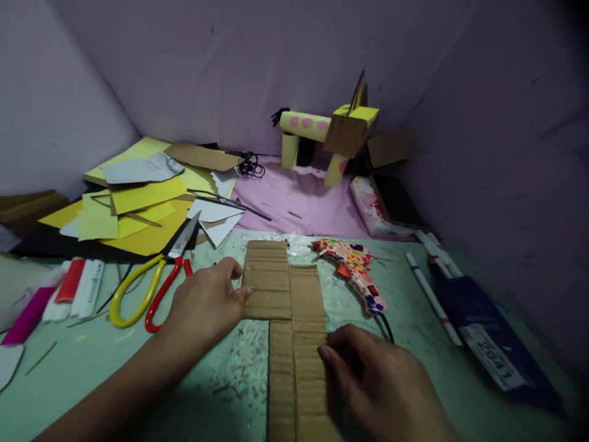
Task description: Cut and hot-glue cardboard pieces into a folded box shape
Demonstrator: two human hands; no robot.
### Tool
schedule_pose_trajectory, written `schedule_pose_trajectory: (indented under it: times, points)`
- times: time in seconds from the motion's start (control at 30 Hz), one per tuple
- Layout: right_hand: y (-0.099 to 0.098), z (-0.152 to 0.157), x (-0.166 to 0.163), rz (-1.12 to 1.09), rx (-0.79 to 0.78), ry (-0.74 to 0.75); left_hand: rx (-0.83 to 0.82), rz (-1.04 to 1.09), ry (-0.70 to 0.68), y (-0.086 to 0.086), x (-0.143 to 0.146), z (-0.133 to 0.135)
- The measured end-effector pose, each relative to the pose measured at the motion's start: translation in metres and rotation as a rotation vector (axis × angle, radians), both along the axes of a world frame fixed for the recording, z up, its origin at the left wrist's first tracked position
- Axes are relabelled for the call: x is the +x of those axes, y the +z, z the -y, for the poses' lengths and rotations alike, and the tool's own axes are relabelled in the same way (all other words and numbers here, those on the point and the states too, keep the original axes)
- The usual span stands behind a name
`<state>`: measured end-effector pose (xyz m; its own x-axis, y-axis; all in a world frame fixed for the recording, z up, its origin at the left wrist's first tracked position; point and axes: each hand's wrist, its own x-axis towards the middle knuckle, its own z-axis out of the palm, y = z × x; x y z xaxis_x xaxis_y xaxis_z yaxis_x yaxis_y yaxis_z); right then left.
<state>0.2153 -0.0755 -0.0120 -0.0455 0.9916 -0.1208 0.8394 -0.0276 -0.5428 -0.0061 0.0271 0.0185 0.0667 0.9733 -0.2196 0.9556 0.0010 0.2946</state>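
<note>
Ribbed brown cardboard lies in front of me: a squarish piece [267,279] at the upper left, a longer strip [309,350] to its right, and a narrower strip [280,374] below the square. My left hand [207,298] pinches the square's left edge, thumb on top. My right hand [381,371] has thumb and fingertips closed at the long strip's right edge. A flower-patterned glue gun [353,267] rests just beyond my right hand. Scissors [163,276] with one yellow and one red handle lie beside my left hand, partly covered by it.
A yellow giraffe-like paper model [306,124] stands at the back on pink cloth [294,209]. Paper scraps [147,196] pile up at the back left, above several glue tubes [73,288]. A blue packet [483,331] and white sticks [432,298] lie on the right.
</note>
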Motion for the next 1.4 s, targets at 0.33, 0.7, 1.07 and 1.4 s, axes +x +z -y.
schedule_pose_trajectory:
  times: [0.33,0.7,1.07,1.4]
  points:
    - [0.015,-0.044,-0.008,-0.122,0.262,-0.030,0.520,0.145,-0.474,-0.014,0.005,0.001]
    - [0.009,-0.070,-0.018,-0.152,0.145,-0.117,0.309,0.026,-0.527,-0.025,0.014,-0.025]
    - [-0.005,-0.056,-0.032,-0.004,0.331,-0.136,0.340,0.013,-0.544,-0.034,0.025,-0.015]
    - [-0.004,-0.045,-0.037,0.082,0.388,-0.110,0.371,-0.092,-0.528,-0.039,0.030,-0.011]
